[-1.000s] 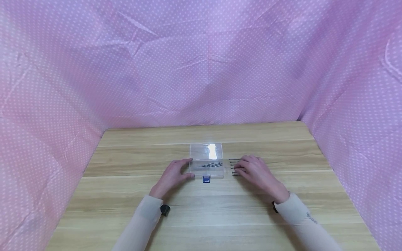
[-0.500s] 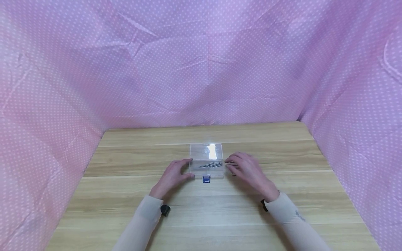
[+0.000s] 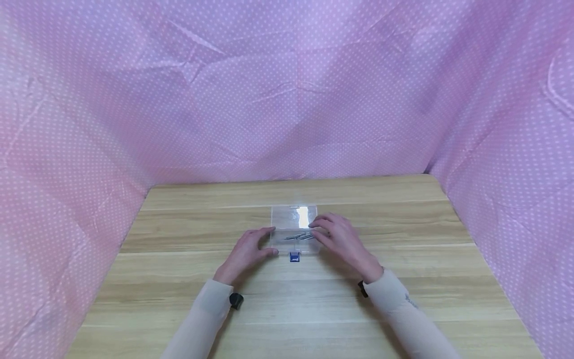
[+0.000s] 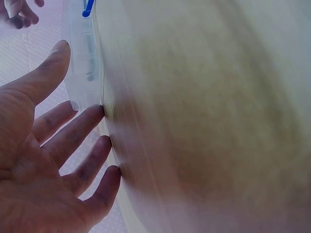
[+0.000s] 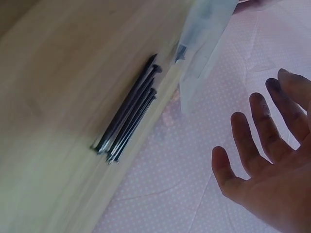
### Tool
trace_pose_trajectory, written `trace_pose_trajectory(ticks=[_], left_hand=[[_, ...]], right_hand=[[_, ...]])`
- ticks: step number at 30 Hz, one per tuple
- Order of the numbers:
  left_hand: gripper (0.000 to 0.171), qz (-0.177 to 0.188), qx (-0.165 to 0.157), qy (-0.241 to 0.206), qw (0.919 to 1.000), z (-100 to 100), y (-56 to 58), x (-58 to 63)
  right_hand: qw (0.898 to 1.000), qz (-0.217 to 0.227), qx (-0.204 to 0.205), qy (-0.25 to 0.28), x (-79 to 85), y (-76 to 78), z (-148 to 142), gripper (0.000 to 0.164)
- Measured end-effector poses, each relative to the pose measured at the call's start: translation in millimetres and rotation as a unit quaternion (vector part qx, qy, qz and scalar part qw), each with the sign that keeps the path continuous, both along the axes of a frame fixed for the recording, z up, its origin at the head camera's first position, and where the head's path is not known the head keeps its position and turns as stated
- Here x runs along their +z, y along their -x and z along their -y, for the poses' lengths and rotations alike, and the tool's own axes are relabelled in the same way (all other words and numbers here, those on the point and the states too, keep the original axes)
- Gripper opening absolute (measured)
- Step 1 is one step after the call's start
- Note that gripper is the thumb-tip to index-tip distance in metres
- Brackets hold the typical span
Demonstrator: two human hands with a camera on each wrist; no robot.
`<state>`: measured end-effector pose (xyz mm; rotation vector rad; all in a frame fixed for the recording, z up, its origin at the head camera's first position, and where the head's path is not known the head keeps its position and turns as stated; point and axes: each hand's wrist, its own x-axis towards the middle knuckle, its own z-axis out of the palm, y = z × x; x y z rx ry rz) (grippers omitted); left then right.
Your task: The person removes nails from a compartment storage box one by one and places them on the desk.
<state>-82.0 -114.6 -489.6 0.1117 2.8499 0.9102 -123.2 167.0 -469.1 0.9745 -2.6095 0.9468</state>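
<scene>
A clear plastic box (image 3: 281, 245) lies on the table with its lid (image 3: 284, 217) swung back and a blue latch (image 3: 294, 257) at the front. Several metal nails (image 3: 299, 236) rest inside it. My left hand (image 3: 244, 253) touches the box's left side, thumb and fingers spread apart at its corners. At the right end of the box is my right hand (image 3: 342, 242), its fingertips over the edge near the nails. Its thumb and forefinger come close together; whether a nail is between them is hidden. In the right wrist view, several more nails (image 5: 127, 109) lie side by side on the table.
The wooden table (image 3: 287, 314) has a pink dotted cloth (image 3: 287, 99) hanging behind it and at both sides. A dark wrist device (image 3: 235, 300) sits at the left cuff, and another dark wrist device (image 3: 362, 288) at the right.
My right hand has moved left from the row of nails on the table to the right end of the box. The left hand and the box have stayed still.
</scene>
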Motion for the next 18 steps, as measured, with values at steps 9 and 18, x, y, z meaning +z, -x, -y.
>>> trace_pose_trajectory(ticks=[9,18], left_hand=[[0.074,0.005,-0.006,-0.002,1.0,6,6.7,0.3],[0.073,0.012,-0.011,0.0,0.9999,11,13.7,-0.5]], right_hand=[[1.0,0.008,0.001,-0.007,2.6,8.6,19,0.021],[0.999,0.027,-0.001,-0.043,2.5,15.4,40,0.021]])
